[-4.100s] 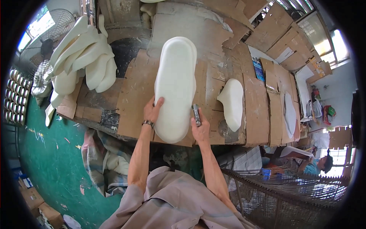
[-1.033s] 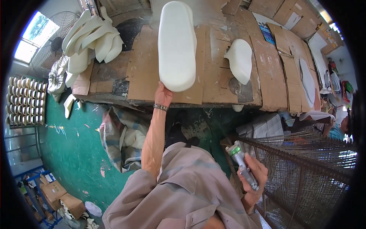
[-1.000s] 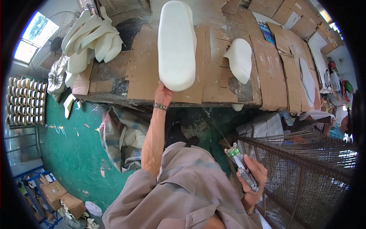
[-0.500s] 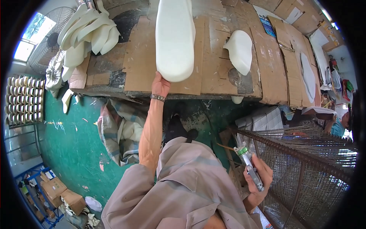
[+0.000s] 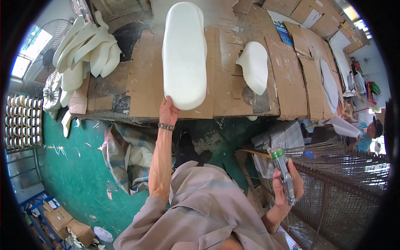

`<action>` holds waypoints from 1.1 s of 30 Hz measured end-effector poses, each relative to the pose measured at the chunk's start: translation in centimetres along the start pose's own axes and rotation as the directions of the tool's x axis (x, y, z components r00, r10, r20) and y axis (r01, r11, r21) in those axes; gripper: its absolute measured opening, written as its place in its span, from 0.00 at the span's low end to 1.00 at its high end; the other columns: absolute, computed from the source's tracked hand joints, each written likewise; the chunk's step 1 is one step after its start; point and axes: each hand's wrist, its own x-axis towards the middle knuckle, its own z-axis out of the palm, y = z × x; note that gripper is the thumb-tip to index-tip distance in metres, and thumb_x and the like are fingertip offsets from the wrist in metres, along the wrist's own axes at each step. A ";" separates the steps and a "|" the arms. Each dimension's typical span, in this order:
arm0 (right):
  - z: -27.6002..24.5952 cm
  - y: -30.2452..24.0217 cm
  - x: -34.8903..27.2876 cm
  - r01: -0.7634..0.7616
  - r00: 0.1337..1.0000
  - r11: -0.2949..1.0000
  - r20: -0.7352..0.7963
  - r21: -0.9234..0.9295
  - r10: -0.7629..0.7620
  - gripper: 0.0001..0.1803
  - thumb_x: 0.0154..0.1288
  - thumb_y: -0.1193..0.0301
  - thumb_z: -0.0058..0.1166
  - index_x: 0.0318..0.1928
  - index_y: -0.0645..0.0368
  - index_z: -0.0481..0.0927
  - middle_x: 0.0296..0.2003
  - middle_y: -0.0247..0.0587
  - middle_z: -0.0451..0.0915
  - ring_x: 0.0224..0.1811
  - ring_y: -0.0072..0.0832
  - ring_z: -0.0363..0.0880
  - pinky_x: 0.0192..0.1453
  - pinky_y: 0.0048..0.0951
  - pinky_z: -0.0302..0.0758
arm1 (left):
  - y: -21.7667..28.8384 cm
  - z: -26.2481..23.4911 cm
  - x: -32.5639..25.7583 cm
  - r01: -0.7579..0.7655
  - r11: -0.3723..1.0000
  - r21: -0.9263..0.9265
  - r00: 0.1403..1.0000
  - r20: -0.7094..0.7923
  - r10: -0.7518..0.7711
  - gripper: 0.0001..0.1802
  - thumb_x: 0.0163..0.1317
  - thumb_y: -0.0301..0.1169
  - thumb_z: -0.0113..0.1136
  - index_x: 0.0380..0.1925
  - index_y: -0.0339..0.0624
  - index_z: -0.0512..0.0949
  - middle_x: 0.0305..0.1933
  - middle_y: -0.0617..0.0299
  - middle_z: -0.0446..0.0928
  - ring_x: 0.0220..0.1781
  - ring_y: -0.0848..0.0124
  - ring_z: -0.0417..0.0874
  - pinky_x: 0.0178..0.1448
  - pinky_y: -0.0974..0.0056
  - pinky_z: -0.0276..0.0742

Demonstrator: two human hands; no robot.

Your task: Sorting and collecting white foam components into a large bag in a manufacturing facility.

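Observation:
A long white foam pad with rounded ends lies lengthwise over the cardboard-covered table. My left hand grips its near left corner, thumb and fingers closed on the edge. Over at the right, my right hand is wrapped round a silver spray gun with a green ring at its head, held upright beside a wire-mesh rack. Part of the gun is hidden by my fingers. A smaller curved white foam piece rests on the table to the right of the pad.
White foam pieces are heaped at the table's left end. A brown mesh rack stands close to my right. Below the table's front edge a fabric sack lies on the green floor. At far right another person is visible.
The view has shifted, so the table sits lower in the picture. My right hand has raised the spray gun and turned it more upright. My left hand still grips the foam pad.

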 end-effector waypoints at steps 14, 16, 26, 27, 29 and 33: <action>18.0 8.6 13.8 -0.151 0.977 0.986 0.162 0.072 0.137 0.29 0.63 0.79 0.64 0.65 0.69 0.75 0.43 0.51 0.85 0.39 0.36 0.85 0.48 0.31 0.79 | 9.6 10.5 5.4 -0.184 0.981 -0.068 0.975 0.116 0.191 0.19 0.78 0.33 0.54 0.63 0.40 0.65 0.60 0.61 0.76 0.58 0.72 0.81 0.58 0.64 0.82; 20.8 10.0 14.9 -0.172 0.968 0.984 0.193 0.053 0.159 0.29 0.63 0.78 0.65 0.65 0.68 0.75 0.47 0.56 0.85 0.42 0.42 0.85 0.48 0.34 0.79 | 11.1 11.4 9.1 -0.158 0.982 -0.109 0.955 0.238 0.180 0.18 0.78 0.33 0.52 0.63 0.40 0.66 0.59 0.61 0.77 0.59 0.71 0.81 0.59 0.63 0.81; 25.1 9.3 18.4 -0.212 0.964 0.977 0.163 -0.014 0.211 0.30 0.63 0.80 0.64 0.66 0.66 0.75 0.47 0.56 0.84 0.45 0.46 0.86 0.50 0.36 0.80 | 19.1 22.3 43.7 -0.305 0.947 -0.101 0.922 0.220 0.320 0.08 0.76 0.33 0.57 0.46 0.41 0.72 0.45 0.62 0.81 0.43 0.73 0.83 0.41 0.65 0.82; 25.0 9.1 18.4 -0.206 0.967 0.978 0.147 -0.017 0.207 0.30 0.63 0.80 0.64 0.66 0.66 0.75 0.47 0.56 0.84 0.45 0.46 0.86 0.50 0.36 0.80 | 20.5 22.7 48.1 -0.308 0.948 -0.076 0.922 0.223 0.317 0.09 0.76 0.34 0.58 0.45 0.41 0.72 0.45 0.61 0.81 0.42 0.72 0.83 0.39 0.64 0.83; 24.9 9.2 17.9 -0.256 0.961 0.967 0.114 0.008 0.254 0.30 0.63 0.80 0.64 0.67 0.65 0.75 0.47 0.56 0.84 0.45 0.45 0.86 0.50 0.35 0.80 | 21.7 25.6 54.8 -0.328 0.937 -0.118 0.905 0.244 0.348 0.11 0.74 0.32 0.60 0.48 0.39 0.71 0.48 0.57 0.80 0.43 0.66 0.85 0.41 0.55 0.85; 24.9 9.2 16.9 -0.297 0.955 0.953 0.050 0.060 0.294 0.31 0.64 0.79 0.64 0.68 0.63 0.74 0.49 0.53 0.85 0.47 0.39 0.86 0.52 0.32 0.80 | 24.3 28.7 63.2 -0.253 0.939 -0.234 0.931 0.207 0.302 0.16 0.72 0.28 0.62 0.52 0.35 0.68 0.52 0.52 0.79 0.47 0.59 0.85 0.46 0.46 0.86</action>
